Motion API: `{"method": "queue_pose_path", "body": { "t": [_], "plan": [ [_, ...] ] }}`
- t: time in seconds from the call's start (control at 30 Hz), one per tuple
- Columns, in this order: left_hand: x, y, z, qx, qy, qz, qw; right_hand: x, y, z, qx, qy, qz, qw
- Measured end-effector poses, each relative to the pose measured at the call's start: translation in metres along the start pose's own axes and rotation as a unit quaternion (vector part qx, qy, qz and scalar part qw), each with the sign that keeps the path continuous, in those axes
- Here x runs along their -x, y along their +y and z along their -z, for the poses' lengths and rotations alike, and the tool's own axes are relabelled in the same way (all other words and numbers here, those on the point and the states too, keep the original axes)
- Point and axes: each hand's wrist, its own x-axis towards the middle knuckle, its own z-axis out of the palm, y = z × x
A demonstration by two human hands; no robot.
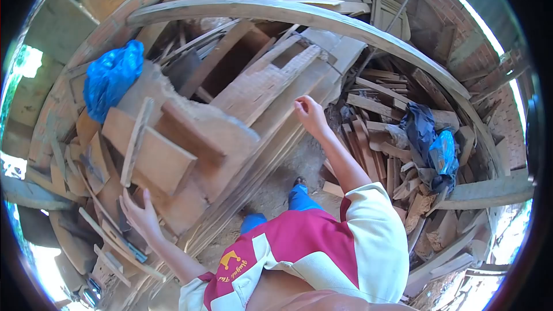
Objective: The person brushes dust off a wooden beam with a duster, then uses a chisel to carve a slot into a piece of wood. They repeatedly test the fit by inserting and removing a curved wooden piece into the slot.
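At the lower left, my left hand [140, 214] has its fingers spread, just below the lower end of a narrow wooden strip [137, 141]. That strip lies across a square wooden board [164, 161] on the pile of planks. My right hand [309, 114] hangs over the right edge of the long stacked planks [288, 103], its fingers curled; whether anything small is inside them is hidden. A rough-edged slab [222, 124] lies between my hands, and a board with a rectangular cutout [276, 75] rests farther up the stack.
A blue plastic bag [113, 79] sits at the upper left. Scrap wood [380, 144] fills the right side, with dark and blue bags [429, 144] on it. A long curved beam [288, 12] arches across the top. My feet stand on the dirt floor [276, 190].
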Motion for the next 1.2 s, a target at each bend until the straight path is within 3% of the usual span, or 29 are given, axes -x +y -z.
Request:
{"method": "queue_pose_path", "body": {
  "t": [0.03, 0.07, 0.1, 0.17, 0.2, 0.27, 0.5, 0.57, 0.63, 0.77, 0.8, 0.9, 0.93, 0.97, 1.0, 1.03, 1.07, 1.1, 1.13, 1.17, 1.2],
  "plan": [
    [0.009, 0.036, -0.004, -0.03, -0.001, -0.021, 0.999, -0.014, 0.021, 0.024, 0.079, 0.019, -0.012, 0.997],
    [0.016, 0.062, -0.01, -0.014, -0.067, -0.029, 0.997, -0.03, 0.043, 0.047, 0.156, 0.037, -0.024, 0.987],
    [0.022, 0.084, -0.027, -0.013, -0.066, -0.031, 0.997, -0.048, 0.074, 0.068, 0.155, 0.038, -0.024, 0.987],
    [0.037, 0.121, -0.064, 0.095, -0.123, -0.139, 0.978, -0.08, 0.13, 0.101, 0.298, 0.071, -0.052, 0.95],
    [0.043, 0.146, -0.071, 0.091, -0.124, -0.136, 0.979, -0.091, 0.134, 0.118, 0.307, 0.059, -0.086, 0.946],
    [0.052, 0.203, -0.087, -0.057, -0.236, -0.138, 0.96, -0.119, 0.161, 0.14, 0.337, 0.044, -0.104, 0.935],
    [0.06, 0.304, -0.131, -0.157, -0.32, -0.172, 0.918, -0.209, 0.24, 0.155, 0.414, 0.035, -0.126, 0.901],
    [0.056, 0.31, -0.141, -0.182, -0.311, -0.159, 0.919, -0.224, 0.24, 0.151, 0.417, 0.027, -0.124, 0.9],
    [0.046, 0.306, -0.146, -0.234, -0.285, -0.125, 0.921, -0.235, 0.229, 0.15, 0.374, -0.068, -0.193, 0.904],
    [0.015, 0.276, -0.154, -0.244, -0.209, -0.027, 0.947, -0.262, 0.259, 0.147, 0.338, -0.127, -0.158, 0.919],
    [0.008, 0.267, -0.157, -0.247, -0.21, -0.017, 0.946, -0.262, 0.268, 0.151, 0.319, -0.086, -0.111, 0.937],
    [-0.013, 0.24, -0.164, -0.23, -0.172, 0.038, 0.957, -0.247, 0.258, 0.186, 0.257, -0.058, -0.114, 0.958],
    [-0.017, 0.23, -0.167, -0.228, -0.161, 0.017, 0.96, -0.24, 0.287, 0.193, 0.194, 0.002, -0.03, 0.98],
    [-0.021, 0.221, -0.17, -0.226, -0.151, -0.005, 0.962, -0.226, 0.264, 0.205, 0.131, -0.022, -0.066, 0.989],
    [-0.024, 0.215, -0.174, -0.228, -0.149, 0.006, 0.962, -0.214, 0.262, 0.212, 0.145, -0.026, -0.034, 0.988],
    [-0.026, 0.212, -0.179, -0.205, -0.169, -0.017, 0.964, -0.195, 0.236, 0.214, 0.066, -0.039, -0.061, 0.995],
    [-0.022, 0.206, -0.182, -0.182, -0.191, -0.041, 0.964, -0.172, 0.199, 0.206, 0.076, -0.021, -0.023, 0.997],
    [-0.015, 0.203, -0.187, -0.183, -0.191, -0.036, 0.964, -0.15, 0.163, 0.2, 0.113, -0.048, -0.015, 0.992],
    [-0.011, 0.204, -0.192, -0.195, -0.165, -0.055, 0.965, -0.136, 0.173, 0.184, 0.092, -0.089, -0.035, 0.991],
    [-0.007, 0.205, -0.194, -0.206, -0.139, -0.076, 0.966, -0.11, 0.105, 0.172, 0.087, -0.122, -0.002, 0.989],
    [-0.007, 0.206, -0.194, -0.175, -0.133, -0.08, 0.972, -0.094, 0.106, 0.153, 0.082, -0.181, 0.0, 0.98]
  ]
}}
